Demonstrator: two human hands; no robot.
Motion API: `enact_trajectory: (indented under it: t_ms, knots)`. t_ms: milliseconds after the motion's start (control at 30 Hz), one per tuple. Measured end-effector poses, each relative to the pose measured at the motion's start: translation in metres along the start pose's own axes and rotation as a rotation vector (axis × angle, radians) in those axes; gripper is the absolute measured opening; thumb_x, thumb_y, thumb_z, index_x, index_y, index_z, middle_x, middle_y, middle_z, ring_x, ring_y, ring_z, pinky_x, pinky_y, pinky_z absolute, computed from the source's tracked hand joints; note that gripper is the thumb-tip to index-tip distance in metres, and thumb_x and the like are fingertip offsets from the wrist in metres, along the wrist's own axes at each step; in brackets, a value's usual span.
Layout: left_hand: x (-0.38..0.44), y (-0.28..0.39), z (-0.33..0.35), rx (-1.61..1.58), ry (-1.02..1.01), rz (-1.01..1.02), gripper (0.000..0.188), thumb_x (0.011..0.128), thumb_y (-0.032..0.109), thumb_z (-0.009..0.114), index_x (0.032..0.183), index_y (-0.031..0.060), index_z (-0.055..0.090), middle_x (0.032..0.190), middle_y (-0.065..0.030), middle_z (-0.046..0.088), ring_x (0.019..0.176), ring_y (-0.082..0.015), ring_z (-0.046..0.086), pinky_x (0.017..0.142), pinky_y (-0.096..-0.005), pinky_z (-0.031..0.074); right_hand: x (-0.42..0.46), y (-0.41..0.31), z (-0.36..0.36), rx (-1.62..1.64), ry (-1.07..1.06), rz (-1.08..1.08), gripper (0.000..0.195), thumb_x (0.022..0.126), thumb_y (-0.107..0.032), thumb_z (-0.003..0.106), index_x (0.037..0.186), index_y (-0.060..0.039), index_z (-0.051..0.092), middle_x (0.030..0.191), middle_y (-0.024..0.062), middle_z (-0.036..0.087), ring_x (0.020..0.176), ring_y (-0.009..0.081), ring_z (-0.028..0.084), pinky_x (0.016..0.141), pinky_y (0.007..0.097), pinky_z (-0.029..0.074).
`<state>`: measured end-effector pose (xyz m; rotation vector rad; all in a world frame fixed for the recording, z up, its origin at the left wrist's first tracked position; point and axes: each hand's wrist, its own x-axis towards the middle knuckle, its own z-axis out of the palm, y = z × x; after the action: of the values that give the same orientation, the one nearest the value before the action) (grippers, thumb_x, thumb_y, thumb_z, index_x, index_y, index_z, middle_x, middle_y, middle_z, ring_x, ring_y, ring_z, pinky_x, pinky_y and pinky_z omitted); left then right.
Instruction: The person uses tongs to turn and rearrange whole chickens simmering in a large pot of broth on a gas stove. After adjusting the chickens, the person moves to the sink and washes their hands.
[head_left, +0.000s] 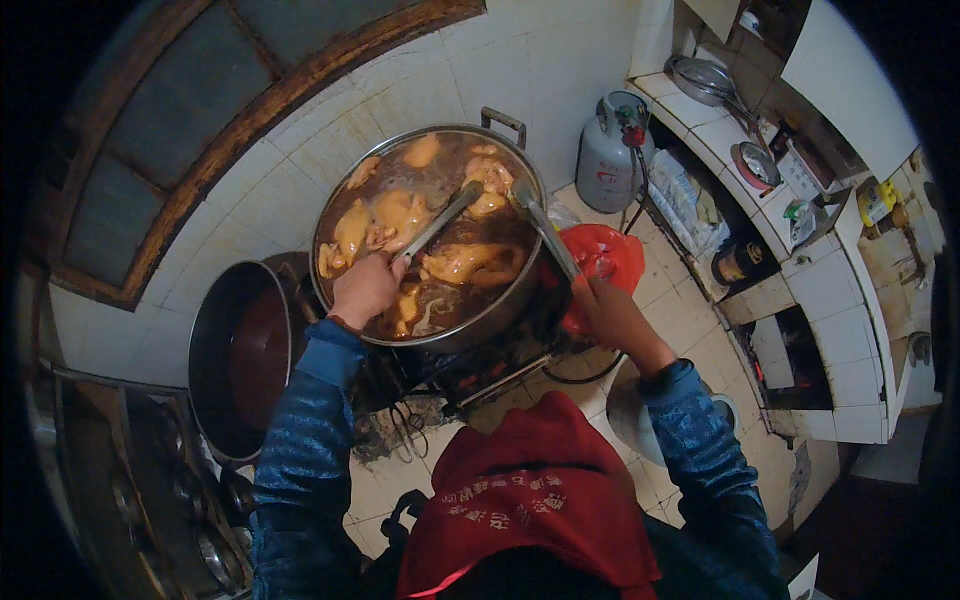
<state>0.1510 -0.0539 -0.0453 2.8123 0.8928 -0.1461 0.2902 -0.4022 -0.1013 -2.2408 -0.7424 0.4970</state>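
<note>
A large metal pot (431, 341) of brown broth stands before me, with several pieces of poultry (472, 262) floating in it. My left hand (369, 289) grips the handle of a metal utensil (439, 225), which slants over the pot toward the upper right. Its rounded tip is by a piece of poultry (489, 180) near the far right rim. In my right hand (619, 319) is a second long metal utensil (551, 236), reaching over the right rim. Its end touches or nearly touches the same piece from the right. Whether either tip grips the meat I cannot tell.
Left of the big pot is a deeper pot (193, 367) holding reddish-brown liquid. A gas cylinder (611, 161) with a hose stands behind, right of the pot. A red plastic bag (622, 259) lies beside the pot. Along the right runs a tiled counter (712, 139) bearing a strainer (701, 79).
</note>
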Motion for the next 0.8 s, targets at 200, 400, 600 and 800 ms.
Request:
enact_trajectory:
  t_ms: [200, 400, 600, 800]
  knots:
    - [-0.014, -0.017, -0.012, -0.062, -0.113, -0.003, 0.043, 0.100, 0.042, 0.053, 0.110, 0.0033, 0.070, 0.101, -0.0254, 0.070, 0.098, -0.0430, 0.066, 0.083, -0.0493, 0.052, 0.043, 0.005, -0.001, -0.234, 0.010, -0.117, 0.047, 0.105, -0.038, 0.043, 0.106, 0.0039, 0.063, 0.096, 0.0298, 0.067, 0.093, 0.0448, 0.065, 0.081, 0.0519, 0.051]
    - [-0.005, -0.040, 0.003, -0.251, -0.082, 0.250, 0.045, 0.100, 0.037, 0.053, 0.106, -0.0054, 0.068, 0.099, -0.0322, 0.066, 0.097, -0.0481, 0.063, 0.083, -0.0521, 0.050, 0.062, -0.028, 0.001, -0.441, -0.116, -0.281, 0.040, 0.105, -0.026, 0.042, 0.096, 0.0052, 0.065, 0.088, 0.0246, 0.067, 0.084, 0.0438, 0.067, 0.077, 0.0531, 0.054]
    - [0.043, -0.053, 0.038, -0.117, -0.159, 0.142, 0.058, 0.101, 0.047, 0.049, 0.099, -0.0072, 0.070, 0.097, -0.0329, 0.067, 0.097, -0.0487, 0.064, 0.084, -0.0523, 0.050, 0.083, -0.041, 0.020, -0.631, -0.216, -0.387, 0.025, 0.092, -0.017, 0.051, 0.095, -0.0022, 0.071, 0.091, 0.0212, 0.072, 0.085, 0.0393, 0.071, 0.075, 0.0497, 0.058]
    - [0.057, -0.034, 0.028, -0.018, -0.324, 0.000, 0.061, 0.100, 0.051, 0.050, 0.098, -0.0061, 0.071, 0.099, -0.0303, 0.069, 0.095, -0.0462, 0.066, 0.083, -0.0509, 0.051, 0.102, -0.039, 0.032, -0.593, -0.255, -0.455, 0.026, 0.088, -0.016, 0.054, 0.096, -0.0045, 0.075, 0.096, 0.0216, 0.073, 0.089, 0.0394, 0.072, 0.078, 0.0498, 0.058]
